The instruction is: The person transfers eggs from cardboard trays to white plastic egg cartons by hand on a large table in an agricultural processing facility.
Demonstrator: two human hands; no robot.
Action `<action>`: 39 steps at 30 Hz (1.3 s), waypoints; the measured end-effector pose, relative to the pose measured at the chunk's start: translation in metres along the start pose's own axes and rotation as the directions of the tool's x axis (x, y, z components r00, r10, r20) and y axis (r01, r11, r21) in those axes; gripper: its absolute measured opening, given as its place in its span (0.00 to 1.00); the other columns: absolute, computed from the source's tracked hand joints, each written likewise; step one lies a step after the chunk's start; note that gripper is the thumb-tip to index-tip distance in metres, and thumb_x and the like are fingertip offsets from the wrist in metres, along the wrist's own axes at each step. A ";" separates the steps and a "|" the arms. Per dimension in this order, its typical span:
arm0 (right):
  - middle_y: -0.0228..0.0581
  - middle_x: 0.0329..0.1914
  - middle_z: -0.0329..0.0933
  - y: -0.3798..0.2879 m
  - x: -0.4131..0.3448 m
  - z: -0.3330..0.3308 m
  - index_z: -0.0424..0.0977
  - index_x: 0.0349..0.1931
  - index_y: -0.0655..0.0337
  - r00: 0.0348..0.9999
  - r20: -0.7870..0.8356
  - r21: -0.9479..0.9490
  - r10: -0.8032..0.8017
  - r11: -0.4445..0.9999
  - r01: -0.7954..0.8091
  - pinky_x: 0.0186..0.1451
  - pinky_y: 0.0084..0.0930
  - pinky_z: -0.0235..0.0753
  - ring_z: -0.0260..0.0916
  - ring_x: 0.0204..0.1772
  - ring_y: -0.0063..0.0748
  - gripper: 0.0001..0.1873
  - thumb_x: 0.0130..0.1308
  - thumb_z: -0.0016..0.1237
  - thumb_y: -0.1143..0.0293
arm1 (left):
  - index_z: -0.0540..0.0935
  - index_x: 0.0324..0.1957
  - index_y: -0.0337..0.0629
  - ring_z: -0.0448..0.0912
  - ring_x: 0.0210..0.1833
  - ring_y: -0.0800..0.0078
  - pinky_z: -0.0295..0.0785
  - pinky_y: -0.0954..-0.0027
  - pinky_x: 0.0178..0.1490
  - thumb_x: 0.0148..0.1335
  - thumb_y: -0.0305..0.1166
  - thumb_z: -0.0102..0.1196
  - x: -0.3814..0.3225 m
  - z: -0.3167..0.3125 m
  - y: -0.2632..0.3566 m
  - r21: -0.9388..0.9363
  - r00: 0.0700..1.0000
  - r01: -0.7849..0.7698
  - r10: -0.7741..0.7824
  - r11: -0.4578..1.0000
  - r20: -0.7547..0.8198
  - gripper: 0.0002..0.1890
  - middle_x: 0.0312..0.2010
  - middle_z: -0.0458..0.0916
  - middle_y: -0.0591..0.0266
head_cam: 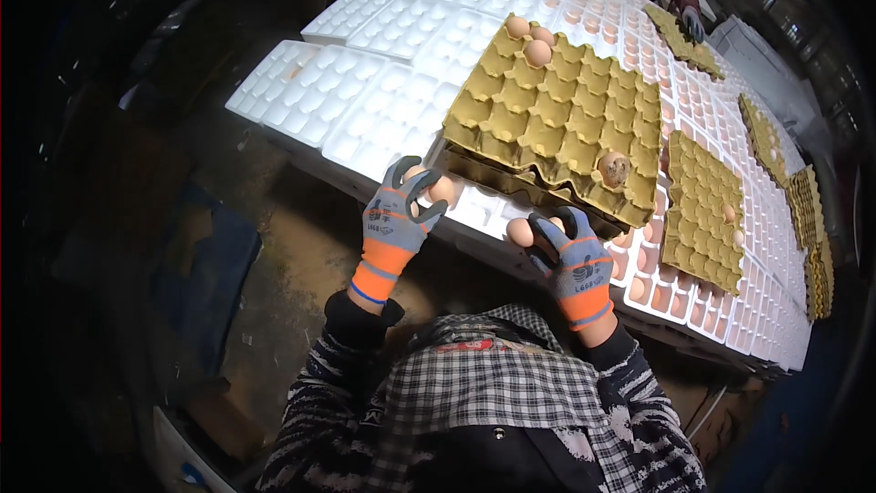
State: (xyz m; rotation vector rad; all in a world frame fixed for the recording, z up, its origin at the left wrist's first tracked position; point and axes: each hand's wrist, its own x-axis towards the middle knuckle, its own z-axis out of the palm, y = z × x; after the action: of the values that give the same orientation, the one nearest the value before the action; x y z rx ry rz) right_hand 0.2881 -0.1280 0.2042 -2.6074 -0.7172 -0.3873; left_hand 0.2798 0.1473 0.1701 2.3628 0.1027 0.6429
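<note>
My left hand, in a grey and orange work glove, is closed around several brown eggs above a white foam egg tray. In a matching glove, my right hand grips brown eggs at the same tray's front edge; fingers partly hide them. Just beyond both hands, a yellow-brown pulp egg tray rests on a stack of similar trays. Brown eggs sit at its far corner, and a soiled egg lies at its near right.
More white foam trays spread left and back; those at right hold eggs. Another pulp tray lies right of the stack, with others further along. Across the table, a co-worker's gloved hand is at a pulp tray.
</note>
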 end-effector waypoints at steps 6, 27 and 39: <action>0.45 0.57 0.74 -0.023 0.007 -0.001 0.77 0.57 0.48 0.994 -0.108 0.076 -0.016 0.997 0.025 0.50 0.39 0.81 0.78 0.52 0.51 0.29 0.52 0.64 0.75 | 0.81 0.54 0.33 0.82 0.53 0.64 0.76 0.67 0.59 0.60 0.20 0.58 0.010 -0.023 -0.030 -0.536 0.974 0.075 -0.177 0.841 -0.142 0.18 0.54 0.82 0.53; 0.55 0.60 0.67 -0.126 0.158 0.126 0.67 0.66 0.59 0.929 -0.069 0.235 -0.363 0.899 0.369 0.61 0.42 0.71 0.68 0.60 0.58 0.30 0.60 0.52 0.70 | 0.74 0.65 0.38 0.75 0.62 0.55 0.72 0.62 0.63 0.69 0.26 0.45 0.073 -0.006 -0.116 -0.442 0.997 0.045 -0.071 0.896 -0.043 0.23 0.58 0.78 0.48; 0.49 0.65 0.71 -0.065 0.088 0.015 0.72 0.65 0.52 0.618 -0.328 0.460 -0.715 0.451 0.765 0.65 0.42 0.73 0.71 0.64 0.50 0.23 0.70 0.46 0.67 | 0.65 0.72 0.33 0.75 0.60 0.68 0.70 0.66 0.64 0.69 0.23 0.46 0.067 0.003 -0.134 -0.434 0.997 0.061 -0.031 0.899 0.076 0.28 0.66 0.73 0.53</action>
State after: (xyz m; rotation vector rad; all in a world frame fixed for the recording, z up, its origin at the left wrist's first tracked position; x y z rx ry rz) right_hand 0.3287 -0.0335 0.2434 -1.5646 -1.6641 -0.4355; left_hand 0.3522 0.2642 0.1116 1.9379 -0.0163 0.5015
